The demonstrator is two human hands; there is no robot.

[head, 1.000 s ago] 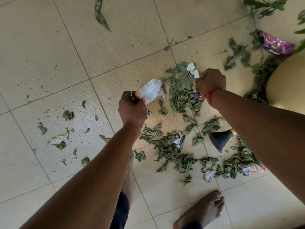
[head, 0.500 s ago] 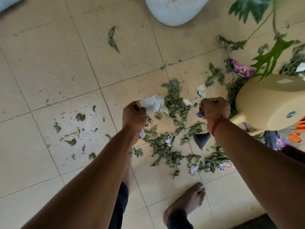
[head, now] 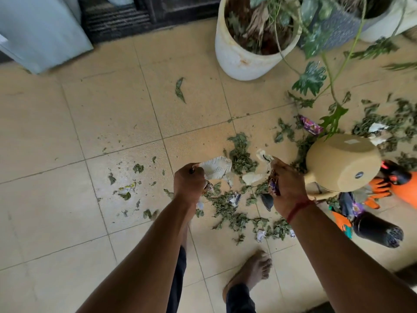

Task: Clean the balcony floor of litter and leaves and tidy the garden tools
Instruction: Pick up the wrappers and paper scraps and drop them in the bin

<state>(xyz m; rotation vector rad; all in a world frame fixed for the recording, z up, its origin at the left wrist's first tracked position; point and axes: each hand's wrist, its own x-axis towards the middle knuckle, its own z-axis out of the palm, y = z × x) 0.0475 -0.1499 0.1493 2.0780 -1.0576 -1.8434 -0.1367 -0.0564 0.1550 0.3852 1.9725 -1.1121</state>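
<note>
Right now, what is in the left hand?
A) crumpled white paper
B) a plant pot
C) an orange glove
A: the left hand grips crumpled white paper, which sticks out above its curled fingers.

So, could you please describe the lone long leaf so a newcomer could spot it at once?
Find the big white plant pot at the top of the view. On the tile to its left, slightly nearer the person, lies one long, curved green leaf. It lies alone, well apart from the heap of small crumpled leaves.
</note>
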